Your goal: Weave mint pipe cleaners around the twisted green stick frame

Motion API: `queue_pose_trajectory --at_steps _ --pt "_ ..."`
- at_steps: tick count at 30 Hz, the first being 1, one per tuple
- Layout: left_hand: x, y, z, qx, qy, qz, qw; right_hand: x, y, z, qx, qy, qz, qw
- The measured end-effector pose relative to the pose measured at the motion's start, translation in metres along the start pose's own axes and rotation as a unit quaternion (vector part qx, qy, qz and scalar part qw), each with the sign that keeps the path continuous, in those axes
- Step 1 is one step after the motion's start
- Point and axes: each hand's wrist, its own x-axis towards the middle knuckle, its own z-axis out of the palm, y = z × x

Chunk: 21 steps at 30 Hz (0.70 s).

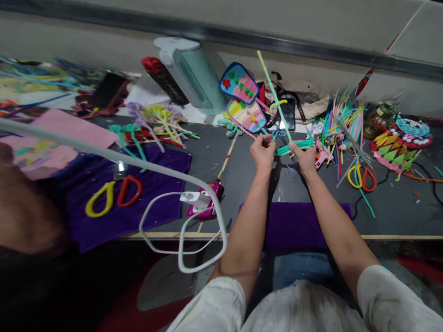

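Between the two hands, just above the middle of the view, a long, thin, pale green fuzzy pipe cleaner (275, 94) is held; it rises slantwise toward eleven o'clock from the fingers. Beside it, a shorter teal fuzzy strip (294, 146) lies crosswise between the hands. The left hand (263, 152) is closed, its fingertips pinched at the base of the stems. The right hand (306, 159) is likewise closed, pinching the teal strip at its near end.

Such a stem is judged to be very light, soft on the outside and wiry within, so it would bend easily and keep its bend. It is not slippery, thanks to the fuzz. It is best gripped low, close to the joining point, since the long free end would sway.

At three o'clock from the hands, a loose sheaf of multicoloured pipe cleaners (341, 122) is spread out, with yellow-and-red-handled scissors (362, 177) just below it. At twelve o'clock, two fan-shaped colourful woven pieces (242, 99) rest near a pale green plastic appliance (194, 74). At six o'clock, a purple felt cloth (294, 223) lies on the dark grey worktable (398, 207). At nine o'clock, a second pair of yellow-and-red scissors (114, 196) sits on a larger purple cloth (155, 184), crossed by a white cable (183, 230).
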Motion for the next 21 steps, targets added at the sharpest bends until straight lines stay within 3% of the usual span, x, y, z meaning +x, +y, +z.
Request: queue_pose_trajectory --at_steps 6,13,18,21 --pt "0.004 -0.002 -0.002 -0.135 -0.014 -0.108 0.985 0.0 -0.003 0.001 0.027 0.012 0.044 0.999" --pt "0.009 -0.006 -0.007 -0.262 -0.081 -0.26 0.926 0.001 -0.001 0.002 0.055 0.032 0.07 0.995" --pt "0.014 -0.016 -0.008 -0.286 -0.126 -0.282 0.907 0.001 0.0 0.002 0.066 0.033 0.083 0.994" --pt "0.015 -0.021 -0.007 -0.275 -0.133 -0.275 0.911 0.002 -0.001 0.002 0.055 0.033 0.082 0.995"
